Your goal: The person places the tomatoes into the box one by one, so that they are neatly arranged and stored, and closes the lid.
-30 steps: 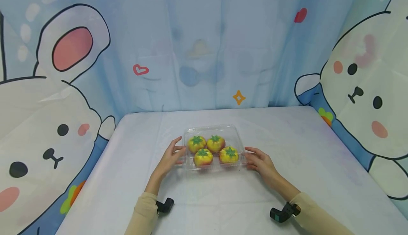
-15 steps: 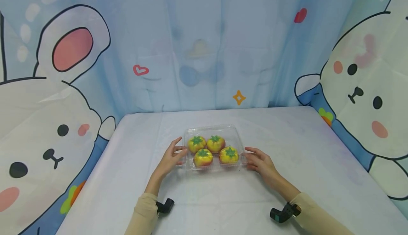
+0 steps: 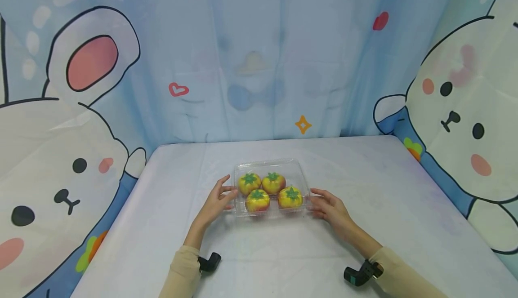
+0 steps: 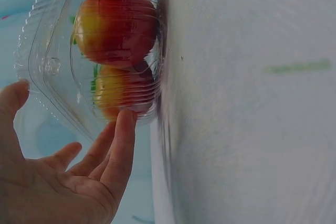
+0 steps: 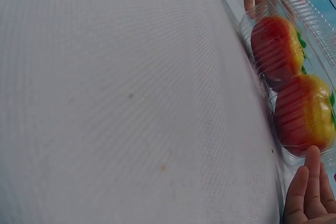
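A clear plastic clamshell box [image 3: 298, 175] lies on the table with several round yellow-and-red fruits [image 3: 273, 183] inside, each topped by green leaves. My left hand [image 3: 215, 203] is at the box's left side. In the left wrist view, its extended fingers [image 4: 122, 145] reach the ribbed wall near the bottom, while the thumb [image 4: 14, 97] stands by the rim. On the opposite side, my right hand [image 3: 333, 211] has its fingers against the box's right end. The right wrist view shows those fingertips [image 5: 312, 156] straight, right at the lower wall.
A white cloth covers the table [image 3: 259, 262]. Behind it hangs a light blue curtain [image 3: 259, 28] printed with cartoon animals on both sides. Each wrist carries a small black camera, one on the left [image 3: 209, 261] and one on the right [image 3: 361, 272].
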Demonstrator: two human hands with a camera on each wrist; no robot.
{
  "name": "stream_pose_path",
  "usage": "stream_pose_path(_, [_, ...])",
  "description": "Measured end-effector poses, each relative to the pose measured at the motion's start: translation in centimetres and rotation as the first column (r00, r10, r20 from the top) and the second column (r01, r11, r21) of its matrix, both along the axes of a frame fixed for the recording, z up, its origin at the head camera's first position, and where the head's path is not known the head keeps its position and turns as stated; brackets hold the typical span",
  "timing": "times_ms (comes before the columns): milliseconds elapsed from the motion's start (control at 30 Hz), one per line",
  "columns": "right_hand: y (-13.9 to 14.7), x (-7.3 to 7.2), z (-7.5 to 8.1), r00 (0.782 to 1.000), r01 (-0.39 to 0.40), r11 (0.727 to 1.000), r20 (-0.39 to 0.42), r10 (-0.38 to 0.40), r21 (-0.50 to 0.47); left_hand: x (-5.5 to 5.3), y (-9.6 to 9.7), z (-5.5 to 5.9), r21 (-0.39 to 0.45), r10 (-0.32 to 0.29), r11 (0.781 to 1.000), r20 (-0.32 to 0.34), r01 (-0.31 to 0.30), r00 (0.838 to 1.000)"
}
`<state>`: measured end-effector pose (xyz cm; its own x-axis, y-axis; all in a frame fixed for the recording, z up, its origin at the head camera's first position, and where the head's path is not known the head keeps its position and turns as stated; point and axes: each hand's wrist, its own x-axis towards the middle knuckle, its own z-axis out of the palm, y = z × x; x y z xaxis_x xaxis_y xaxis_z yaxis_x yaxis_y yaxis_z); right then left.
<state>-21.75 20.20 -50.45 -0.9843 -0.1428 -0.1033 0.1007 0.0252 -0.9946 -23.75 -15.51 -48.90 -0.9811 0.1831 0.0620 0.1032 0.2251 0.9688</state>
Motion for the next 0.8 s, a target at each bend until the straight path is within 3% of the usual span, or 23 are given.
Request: stream_pose_path(800, [0.08,0.34,0.06,0.999,-0.038,0.999,-0.032,0.037,-0.036,0.05,0.05,0.02,-0.017,0.001,1.000,-0.013,-0.001,1.000])
